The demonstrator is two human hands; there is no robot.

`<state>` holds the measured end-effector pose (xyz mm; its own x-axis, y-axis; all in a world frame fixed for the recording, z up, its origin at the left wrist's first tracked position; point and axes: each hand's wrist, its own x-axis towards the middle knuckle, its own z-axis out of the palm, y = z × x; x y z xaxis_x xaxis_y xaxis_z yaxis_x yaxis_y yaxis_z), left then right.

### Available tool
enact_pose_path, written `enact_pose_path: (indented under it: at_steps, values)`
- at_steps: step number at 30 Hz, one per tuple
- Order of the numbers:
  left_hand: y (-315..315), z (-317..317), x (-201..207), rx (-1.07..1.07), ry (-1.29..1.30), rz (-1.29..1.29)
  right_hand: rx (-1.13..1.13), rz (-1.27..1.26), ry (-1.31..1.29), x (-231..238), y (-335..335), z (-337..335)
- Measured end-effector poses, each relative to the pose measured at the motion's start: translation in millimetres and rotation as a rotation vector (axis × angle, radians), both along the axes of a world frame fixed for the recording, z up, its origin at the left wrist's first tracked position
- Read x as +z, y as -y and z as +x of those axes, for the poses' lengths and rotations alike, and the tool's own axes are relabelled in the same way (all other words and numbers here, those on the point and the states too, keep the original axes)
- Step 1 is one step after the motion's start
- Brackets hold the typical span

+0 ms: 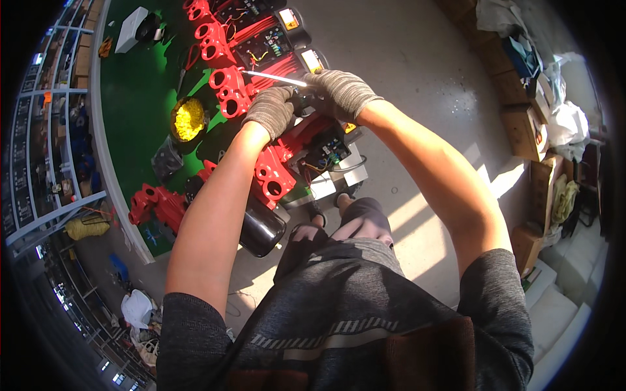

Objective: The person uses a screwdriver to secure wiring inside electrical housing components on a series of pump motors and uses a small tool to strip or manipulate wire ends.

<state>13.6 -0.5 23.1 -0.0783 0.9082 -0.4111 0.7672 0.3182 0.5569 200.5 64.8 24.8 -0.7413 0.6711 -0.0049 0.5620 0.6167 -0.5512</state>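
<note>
My right hand (344,95), in a grey knit glove, is closed at the right end of a thin metal rod (274,77), which looks like a screwdriver shaft. Its handle is hidden in the glove. The rod points left toward a red cast housing (228,81) with round holes. My left hand (269,111), also gloved, has its fingers curled against a dark part (302,100) between the hands; what it grips is hidden. Just below the hands, another red machine body (272,176) has an exposed circuit board (328,154) with wires.
More red machines with open electronics (261,49) line the green bench (130,98). A bowl of yellow pieces (188,119), a clear bag (167,158) and a white box (132,29) sit there. A black cylinder (262,228) lies under my left forearm. Cardboard boxes (525,133) stand right; shelving (49,124) left.
</note>
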Motion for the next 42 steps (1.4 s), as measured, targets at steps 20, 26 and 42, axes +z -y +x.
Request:
enact_pose_path:
  at_steps: [20,26,42]
  values:
    - [-9.7,4.5,-14.3,-0.141,-0.102,0.162,-0.554,-1.283,-0.200,-14.9,-10.8,-16.7]
    - [-10.6,3.3,-11.6,-0.200,-0.297,0.070,-0.484,-0.589,-0.118,11.6,-0.3,14.5]
    - [-18.8,0.3,-20.1,-0.310,-0.406,0.051,-0.839,-0.698,-0.481,50.5,226.6,91.7]
